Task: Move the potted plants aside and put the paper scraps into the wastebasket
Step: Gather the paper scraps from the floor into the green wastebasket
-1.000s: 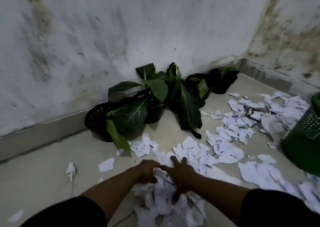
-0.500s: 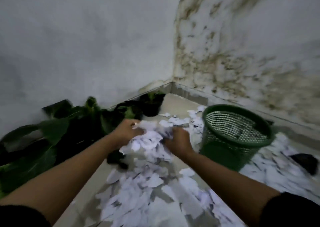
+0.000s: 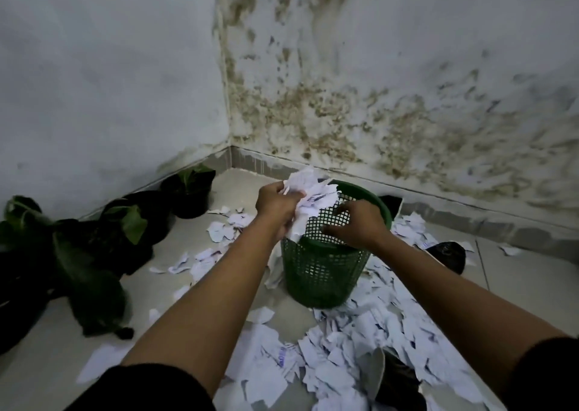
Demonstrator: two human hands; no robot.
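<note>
A green mesh wastebasket (image 3: 322,269) stands on the floor near the room's corner. My left hand (image 3: 275,204) grips a bunch of white paper scraps (image 3: 313,191) just above the basket's left rim. Over the basket's mouth hovers my right hand (image 3: 357,222), its fingers spread and loosely bent, with nothing visible in them. Loose scraps (image 3: 360,348) cover the floor in front of and around the basket. Several potted plants (image 3: 131,222) in black pots line the left wall.
Stained walls meet in a corner behind the basket. A black object (image 3: 445,254) lies on the floor to the basket's right, and another dark thing (image 3: 398,379) sits among the scraps at the bottom. More scraps (image 3: 225,226) lie between the plants and the basket.
Both hands gathered scraps from the floor pile, lifted them and carried them right to above the wastebasket. The view swung right, away from the plants. The right hand has come off the bunch.
</note>
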